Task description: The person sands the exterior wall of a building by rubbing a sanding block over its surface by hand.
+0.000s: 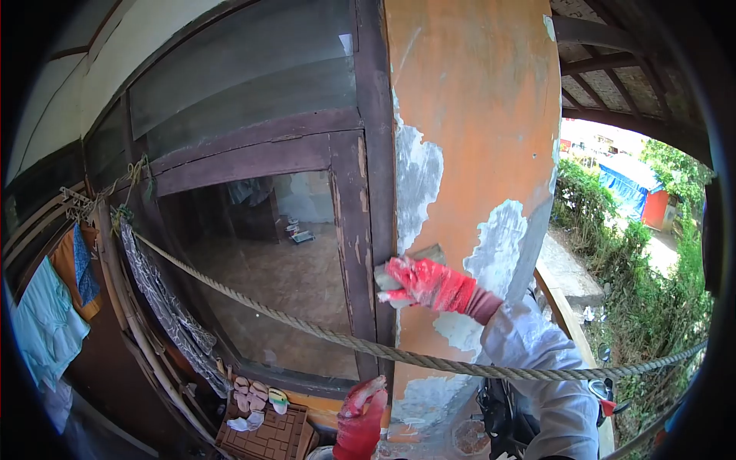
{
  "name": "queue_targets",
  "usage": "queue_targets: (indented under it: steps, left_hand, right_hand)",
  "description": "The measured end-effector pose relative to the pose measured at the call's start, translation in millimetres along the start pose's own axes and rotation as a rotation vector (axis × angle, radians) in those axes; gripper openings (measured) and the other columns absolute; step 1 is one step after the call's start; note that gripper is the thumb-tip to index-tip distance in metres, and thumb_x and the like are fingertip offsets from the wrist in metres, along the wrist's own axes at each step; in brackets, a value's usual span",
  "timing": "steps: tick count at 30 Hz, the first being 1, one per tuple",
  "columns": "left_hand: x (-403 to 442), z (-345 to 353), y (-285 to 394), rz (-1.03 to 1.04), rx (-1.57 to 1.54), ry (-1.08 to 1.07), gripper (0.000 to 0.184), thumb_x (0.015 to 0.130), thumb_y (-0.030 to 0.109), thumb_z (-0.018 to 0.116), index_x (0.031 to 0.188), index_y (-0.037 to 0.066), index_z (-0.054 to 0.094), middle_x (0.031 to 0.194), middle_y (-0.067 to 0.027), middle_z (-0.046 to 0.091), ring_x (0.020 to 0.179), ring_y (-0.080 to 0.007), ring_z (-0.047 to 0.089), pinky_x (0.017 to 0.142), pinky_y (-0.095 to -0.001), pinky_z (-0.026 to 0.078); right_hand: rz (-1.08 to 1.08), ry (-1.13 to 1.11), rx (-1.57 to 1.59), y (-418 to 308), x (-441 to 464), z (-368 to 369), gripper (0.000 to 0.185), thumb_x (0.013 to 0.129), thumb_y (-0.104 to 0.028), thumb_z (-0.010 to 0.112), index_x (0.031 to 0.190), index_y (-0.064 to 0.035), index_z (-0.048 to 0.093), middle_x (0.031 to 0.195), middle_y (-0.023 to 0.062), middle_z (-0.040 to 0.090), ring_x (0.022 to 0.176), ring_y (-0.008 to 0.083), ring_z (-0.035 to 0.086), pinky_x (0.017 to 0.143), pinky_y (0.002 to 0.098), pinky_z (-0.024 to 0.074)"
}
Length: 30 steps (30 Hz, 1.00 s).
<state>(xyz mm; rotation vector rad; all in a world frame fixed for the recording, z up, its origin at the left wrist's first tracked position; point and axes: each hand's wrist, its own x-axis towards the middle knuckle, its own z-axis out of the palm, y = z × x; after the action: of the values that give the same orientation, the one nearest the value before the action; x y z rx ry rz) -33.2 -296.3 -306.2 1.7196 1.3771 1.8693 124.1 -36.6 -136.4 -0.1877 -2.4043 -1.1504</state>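
My right hand (433, 285), in a red glove smeared with white, is closed on a flat grey piece (387, 277). It presses the piece to the orange wall (475, 153), right beside the dark window frame (381, 230). Whether the piece is sandpaper, a pad or a blade I cannot tell. White and grey patches (497, 241) show on the wall where paint is gone. Low in the view, my left hand (362, 420), also red-gloved with whitish fingertips, is curled near the foot of the frame. What it holds, if anything, is hidden.
A thick rope (299, 322) crosses in front of the wall, below my right hand. Clothes (50, 322) hang at left. Sandals (251, 395) lie on a brown woven-look box (264, 433). Something black (502, 418) stands under my right arm. Greenery (613, 245) lies beyond the ledge.
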Motion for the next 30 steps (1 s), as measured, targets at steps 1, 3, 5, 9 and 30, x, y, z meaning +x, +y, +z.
queue_targets:
  steps: [1,3,5,9,30]
  left_hand:
    - [0,-1,1,-0.039,-0.016,-0.015,0.026,0.092,0.001,0.062,0.114,0.011,0.071,0.118,-0.0111,0.067,0.108,-0.0282,0.065,0.09,-0.0353,0.054]
    - [-3,1,-16,-0.186,0.018,-0.003,0.023,0.093,0.002,0.063,0.114,0.009,0.071,0.118,-0.0105,0.068,0.108,-0.027,0.066,0.09,-0.0347,0.054]
    - [-11,7,-54,-0.343,0.058,0.003,0.021,0.093,0.003,0.064,0.114,0.006,0.071,0.118,-0.0099,0.068,0.107,-0.0257,0.066,0.091,-0.0341,0.054]
    - [-23,18,-117,-0.14,-0.107,0.037,0.024,0.092,0.003,0.066,0.116,0.002,0.07,0.114,-0.0149,0.07,0.105,-0.0251,0.068,0.093,-0.0357,0.055]
    - [1,33,-41,-0.098,-0.175,-0.061,0.026,0.091,0.006,0.07,0.117,0.006,0.071,0.113,-0.0126,0.071,0.102,-0.022,0.068,0.089,-0.0356,0.055]
  right_hand:
    - [0.028,0.026,-0.05,17,16,-15,0.056,0.087,-0.031,0.069,0.14,-0.0272,0.053,0.126,0.0152,0.05,0.116,0.031,0.057,0.093,0.0425,0.0528]
    - [0.208,0.026,-0.219,67,59,-56,0.063,0.082,-0.039,0.073,0.141,-0.029,0.052,0.127,0.0141,0.05,0.114,0.0309,0.057,0.09,0.0438,0.053]
    - [0.585,0.31,-0.412,125,104,-116,0.064,0.08,-0.048,0.074,0.138,-0.0295,0.055,0.128,0.0135,0.05,0.117,0.0312,0.054,0.088,0.0441,0.0519]
    - [0.763,0.478,-0.525,141,112,-119,0.063,0.08,-0.048,0.074,0.137,-0.0286,0.057,0.132,0.0151,0.049,0.124,0.0331,0.05,0.087,0.0448,0.0517]
    - [0.627,0.152,-0.168,49,15,-79,0.064,0.078,-0.045,0.076,0.137,-0.0301,0.056,0.127,0.016,0.051,0.122,0.036,0.05,0.088,0.0472,0.0513]
